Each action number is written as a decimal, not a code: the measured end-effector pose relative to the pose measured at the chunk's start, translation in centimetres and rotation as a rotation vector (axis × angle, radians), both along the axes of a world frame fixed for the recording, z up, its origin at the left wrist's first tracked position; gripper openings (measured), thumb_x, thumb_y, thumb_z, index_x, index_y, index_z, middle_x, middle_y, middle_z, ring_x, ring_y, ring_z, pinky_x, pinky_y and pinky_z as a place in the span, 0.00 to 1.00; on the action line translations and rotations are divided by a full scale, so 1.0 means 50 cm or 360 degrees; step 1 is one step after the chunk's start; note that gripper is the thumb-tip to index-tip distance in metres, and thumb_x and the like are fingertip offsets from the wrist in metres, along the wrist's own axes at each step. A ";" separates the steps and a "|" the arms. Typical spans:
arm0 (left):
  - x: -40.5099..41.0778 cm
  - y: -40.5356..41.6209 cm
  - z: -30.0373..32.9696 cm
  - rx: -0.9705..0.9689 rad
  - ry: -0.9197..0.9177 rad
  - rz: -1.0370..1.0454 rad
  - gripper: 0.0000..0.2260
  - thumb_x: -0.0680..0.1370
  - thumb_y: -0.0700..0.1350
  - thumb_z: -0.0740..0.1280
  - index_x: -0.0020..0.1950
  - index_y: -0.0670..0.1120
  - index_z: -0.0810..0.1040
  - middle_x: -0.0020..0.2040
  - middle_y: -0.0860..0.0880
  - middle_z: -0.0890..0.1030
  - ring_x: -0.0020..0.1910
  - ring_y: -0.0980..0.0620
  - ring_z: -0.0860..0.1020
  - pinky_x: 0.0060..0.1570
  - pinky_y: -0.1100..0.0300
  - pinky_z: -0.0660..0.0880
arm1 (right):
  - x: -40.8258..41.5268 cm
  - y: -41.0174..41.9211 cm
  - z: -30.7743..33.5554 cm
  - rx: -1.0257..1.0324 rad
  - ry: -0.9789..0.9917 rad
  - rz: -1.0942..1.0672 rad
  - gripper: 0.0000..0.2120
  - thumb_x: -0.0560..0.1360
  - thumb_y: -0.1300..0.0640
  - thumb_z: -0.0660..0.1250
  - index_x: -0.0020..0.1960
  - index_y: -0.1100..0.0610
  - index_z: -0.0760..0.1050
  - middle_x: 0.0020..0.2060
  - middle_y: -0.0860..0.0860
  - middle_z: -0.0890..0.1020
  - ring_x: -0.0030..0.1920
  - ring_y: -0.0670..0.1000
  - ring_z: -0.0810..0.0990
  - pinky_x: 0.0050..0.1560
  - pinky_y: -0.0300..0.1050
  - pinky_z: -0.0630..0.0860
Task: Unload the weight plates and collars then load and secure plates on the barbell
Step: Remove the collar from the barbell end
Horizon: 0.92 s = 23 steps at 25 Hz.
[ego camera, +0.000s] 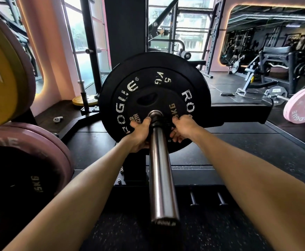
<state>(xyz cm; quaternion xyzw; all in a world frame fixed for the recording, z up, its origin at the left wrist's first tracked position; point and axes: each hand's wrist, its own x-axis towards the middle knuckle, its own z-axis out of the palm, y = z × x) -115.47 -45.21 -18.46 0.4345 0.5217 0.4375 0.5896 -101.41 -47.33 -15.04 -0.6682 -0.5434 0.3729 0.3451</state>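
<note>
The large black plate (112, 98) sits on the barbell sleeve (161, 178), pushed well in, with a smaller black plate (148, 105) flat against its face. Just in front of them a dark collar (156, 122) rings the sleeve. The left hand (141, 134) grips the collar's left side, and the right hand (181, 128) pinches its right side, fingers curled. The risk, as I judge it: if the collar sticks and then frees suddenly, the plates may slide outward along the smooth sleeve and catch fingers, or tip the bar.
</note>
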 end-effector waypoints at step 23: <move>-0.096 -0.542 0.009 -0.0002 0.0061 -0.0486 0.24 0.82 0.57 0.53 0.71 0.42 0.59 0.56 0.37 0.82 0.42 0.42 0.86 0.38 0.47 0.81 | -0.053 -0.573 0.002 0.0026 -0.0006 0.0068 0.15 0.80 0.61 0.49 0.39 0.63 0.69 0.31 0.60 0.78 0.27 0.56 0.75 0.25 0.41 0.70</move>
